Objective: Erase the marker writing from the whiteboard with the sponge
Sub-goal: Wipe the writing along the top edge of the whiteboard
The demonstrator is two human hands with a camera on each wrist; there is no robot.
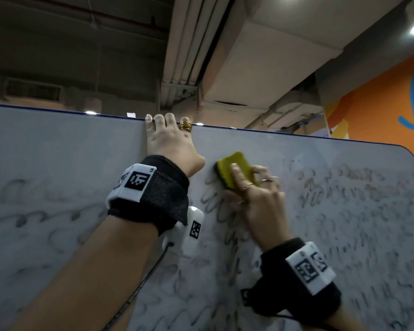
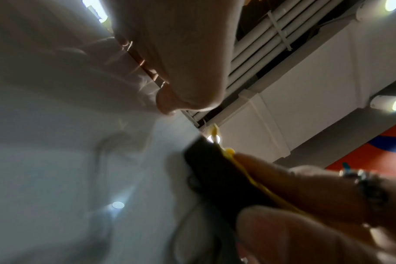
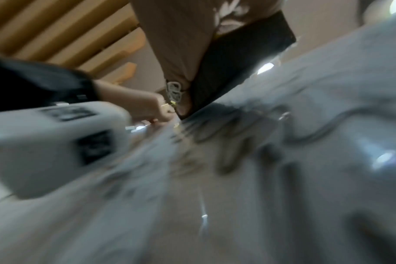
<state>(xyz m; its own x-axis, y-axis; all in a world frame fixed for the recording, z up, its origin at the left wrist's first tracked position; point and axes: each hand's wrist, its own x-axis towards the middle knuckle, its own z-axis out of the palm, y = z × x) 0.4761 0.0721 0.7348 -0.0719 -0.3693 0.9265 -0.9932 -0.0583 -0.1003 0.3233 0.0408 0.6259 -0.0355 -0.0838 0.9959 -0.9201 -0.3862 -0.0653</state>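
The whiteboard (image 1: 69, 149) fills the lower head view, and grey marker scribbles (image 1: 344, 206) cover most of it. My right hand (image 1: 251, 189) grips a yellow sponge (image 1: 234, 167) and presses its dark underside against the board near the top, just above some loops of writing (image 1: 213, 201). The left wrist view shows the sponge's dark face (image 2: 215, 176) on the board, pinched between my right thumb and fingers (image 2: 305, 192). My left hand (image 1: 167, 130) hooks its fingers over the board's top edge, left of the sponge. The right wrist view is blurred.
The board's rounded top right corner (image 1: 406, 151) lies to the right of the sponge. Behind the board are ceiling ducts (image 1: 249, 56) and an orange wall (image 1: 380, 103). A cable (image 1: 151, 271) hangs from my left wrist camera (image 1: 191, 230) across the board.
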